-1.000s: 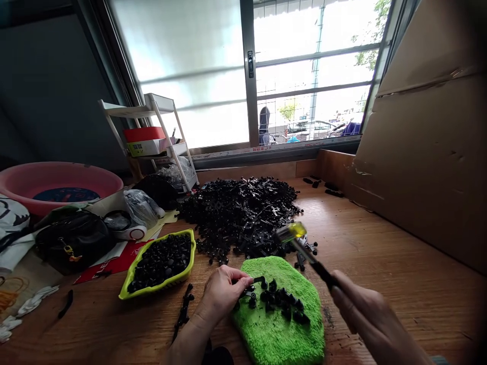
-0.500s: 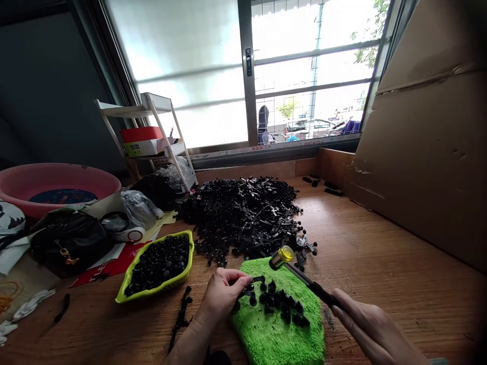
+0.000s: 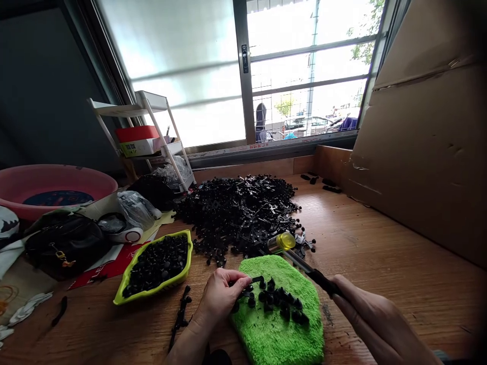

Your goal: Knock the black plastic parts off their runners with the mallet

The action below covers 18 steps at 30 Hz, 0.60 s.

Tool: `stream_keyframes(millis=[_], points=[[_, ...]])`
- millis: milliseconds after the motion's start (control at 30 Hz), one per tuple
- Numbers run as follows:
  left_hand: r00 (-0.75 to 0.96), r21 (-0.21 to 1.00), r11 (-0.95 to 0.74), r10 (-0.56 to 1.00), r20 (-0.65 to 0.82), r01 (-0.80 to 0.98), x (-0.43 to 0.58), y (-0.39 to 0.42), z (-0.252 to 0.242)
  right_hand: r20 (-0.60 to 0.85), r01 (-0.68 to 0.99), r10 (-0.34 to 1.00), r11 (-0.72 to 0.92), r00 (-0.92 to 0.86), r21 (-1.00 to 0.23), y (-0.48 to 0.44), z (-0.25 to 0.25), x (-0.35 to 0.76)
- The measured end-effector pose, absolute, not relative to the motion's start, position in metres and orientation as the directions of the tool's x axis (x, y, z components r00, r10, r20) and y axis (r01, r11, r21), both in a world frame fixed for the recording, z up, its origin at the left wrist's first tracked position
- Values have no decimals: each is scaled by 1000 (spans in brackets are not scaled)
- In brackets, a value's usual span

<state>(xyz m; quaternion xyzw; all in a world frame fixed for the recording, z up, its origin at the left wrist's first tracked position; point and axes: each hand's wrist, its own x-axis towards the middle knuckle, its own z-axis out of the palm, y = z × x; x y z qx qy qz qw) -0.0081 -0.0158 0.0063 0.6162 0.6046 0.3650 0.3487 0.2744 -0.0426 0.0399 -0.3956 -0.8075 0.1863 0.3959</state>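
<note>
Apparently, a wooden workbench (image 3: 384, 243) is set beneath a window (image 3: 308, 66) across the top of the frame, with a cardboard sheet (image 3: 422, 137) propped along its right side. A heap of black plastic parts (image 3: 236, 213) is piled at centre, within easy reach, and a lime-rimmed tray (image 3: 167, 282) of round black pieces is placed at lower left. A green microfibre pad (image 3: 274, 334) is laid at bottom centre, probably as a soft bed for the work, and black plastic fasteners (image 3: 281, 299) are clustered on it. A small black piece (image 3: 256, 279) is pinched by the left hand (image 3: 220, 299) at the pad's edge. A yellow-headed mallet (image 3: 300, 259) is gripped in the right hand (image 3: 380, 319), its head held just past the pad.
</note>
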Motion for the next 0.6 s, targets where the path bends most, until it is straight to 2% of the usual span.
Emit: stream_keyframes(millis=[233,333,400,533,600], points=[[22,854,-16,1000,6,520,-9,-16,16,471,420,781,621,-411,-662,-37,40,276],[21,842,8,1000,-23,539,-9,-14,22,282,625,809,580,-516,-523,-32,30,270],[15,824,16,999,-30,567,-9,-12,23,220,671,807,582,-548,-459,-31,27,267],[5,804,15,1000,-21,594,-9,-11,24,358,548,791,605,-496,-578,-34,25,265],[3,808,16,1000,-22,589,-9,-11,23,309,566,800,588,-515,-577,-34,24,265]])
